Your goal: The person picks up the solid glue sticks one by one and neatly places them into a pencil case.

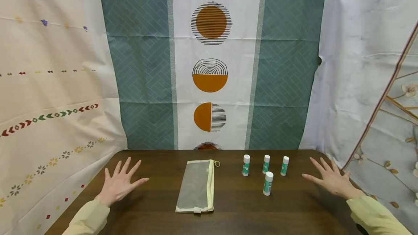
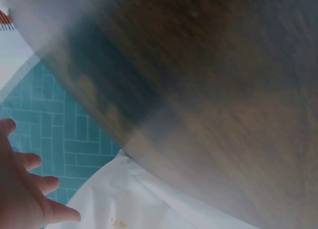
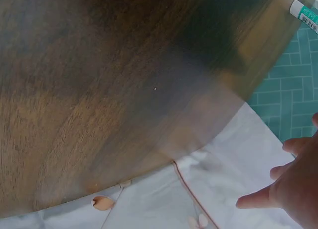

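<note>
Brown tabletop leaves left hand and right hand — splayed wide near its edges — room beside pouch and tubes.

The pouch is made up of fine, translucent mesh, edged with a pale binding of undetermined material, while the four tubes are formed in smooth, lightly glossy plastic, wrapped with printed labels. The tabletop is surfaced in smooth, dark-grained wood with a faint sheen. The hangings are made of matt, creased, printed cloth, the sleeves of plain matt cloth.
</note>
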Demonstrator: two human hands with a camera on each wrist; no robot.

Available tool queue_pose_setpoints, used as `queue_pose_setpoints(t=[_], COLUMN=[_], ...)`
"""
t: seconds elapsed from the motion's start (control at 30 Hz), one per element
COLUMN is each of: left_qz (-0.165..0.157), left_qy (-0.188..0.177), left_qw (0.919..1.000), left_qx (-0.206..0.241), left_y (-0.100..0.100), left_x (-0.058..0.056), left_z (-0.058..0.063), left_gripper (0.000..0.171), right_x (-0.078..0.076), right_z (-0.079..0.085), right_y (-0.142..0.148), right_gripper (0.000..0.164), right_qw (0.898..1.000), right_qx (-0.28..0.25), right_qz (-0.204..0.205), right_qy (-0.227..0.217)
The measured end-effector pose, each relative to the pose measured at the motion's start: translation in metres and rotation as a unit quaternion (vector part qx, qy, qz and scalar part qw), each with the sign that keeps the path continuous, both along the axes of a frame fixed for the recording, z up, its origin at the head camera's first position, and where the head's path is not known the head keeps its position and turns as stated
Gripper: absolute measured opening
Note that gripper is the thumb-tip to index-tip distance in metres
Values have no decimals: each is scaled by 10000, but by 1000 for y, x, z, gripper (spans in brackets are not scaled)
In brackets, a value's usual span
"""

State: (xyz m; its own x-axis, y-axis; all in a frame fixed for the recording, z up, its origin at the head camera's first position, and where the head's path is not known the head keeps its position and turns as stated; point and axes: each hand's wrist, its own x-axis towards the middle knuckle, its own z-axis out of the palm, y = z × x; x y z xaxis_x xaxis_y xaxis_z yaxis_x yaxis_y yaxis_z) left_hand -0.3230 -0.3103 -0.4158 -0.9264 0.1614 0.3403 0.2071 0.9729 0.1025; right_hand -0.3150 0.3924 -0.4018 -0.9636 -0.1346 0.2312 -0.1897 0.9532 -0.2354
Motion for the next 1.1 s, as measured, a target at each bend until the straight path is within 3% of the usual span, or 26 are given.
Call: queue_pose_setpoints(t=[0.37,1.1], left_qz=[19,-195], left_qy=[76,280], left_qw=[9999,9994], left_qx=[-64,34], left_y=[1,24], left_x=[-3,-7], left_z=[1,13], left_gripper=[81,80], right_x=[-1,-4], right_z=[-5,11], right_y=[4,-13], right_gripper=[83,80], right_qw=[10000,9983], right_qx=[-71,-527], right_qz=[-4,239], right_qy=[-32,80])
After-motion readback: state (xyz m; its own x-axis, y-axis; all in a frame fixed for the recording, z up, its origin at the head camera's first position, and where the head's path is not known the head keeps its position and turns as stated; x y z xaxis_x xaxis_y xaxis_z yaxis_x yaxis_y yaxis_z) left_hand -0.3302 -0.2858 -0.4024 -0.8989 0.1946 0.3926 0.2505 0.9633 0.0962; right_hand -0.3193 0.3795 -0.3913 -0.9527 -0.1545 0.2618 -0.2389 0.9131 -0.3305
